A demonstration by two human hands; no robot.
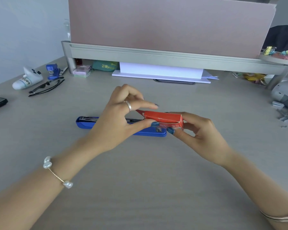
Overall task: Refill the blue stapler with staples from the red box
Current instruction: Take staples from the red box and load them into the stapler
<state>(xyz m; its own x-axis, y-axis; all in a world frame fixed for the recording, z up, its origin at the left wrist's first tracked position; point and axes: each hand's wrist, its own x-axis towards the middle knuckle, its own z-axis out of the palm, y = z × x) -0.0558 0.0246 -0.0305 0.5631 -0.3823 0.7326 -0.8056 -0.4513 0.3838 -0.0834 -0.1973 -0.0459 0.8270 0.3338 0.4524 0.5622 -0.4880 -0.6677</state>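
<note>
Red cardboard sits between both hands: I see the red staple box (163, 120) lifted just above the desk (140, 180), lying on its side. My right hand (199, 131) grasps its right end, thumb on the near face and fingers behind it. My left hand (118, 120) pinches the left end, thumb against the near lower edge and index finger stretched over the top, where an open flap (140, 112) sticks out to the left. The blue stapler (86, 124) lies flat on the desk directly beneath and behind the box, swung open lengthwise, its metal staple channel (88, 119) exposed at the left; the hands hide its middle. Far left I can make out folded black glasses (47, 87) and a small blue stapler (52, 71), well apart from the work. Loose staple strips (286, 113) lie at the far right edge.
</note>
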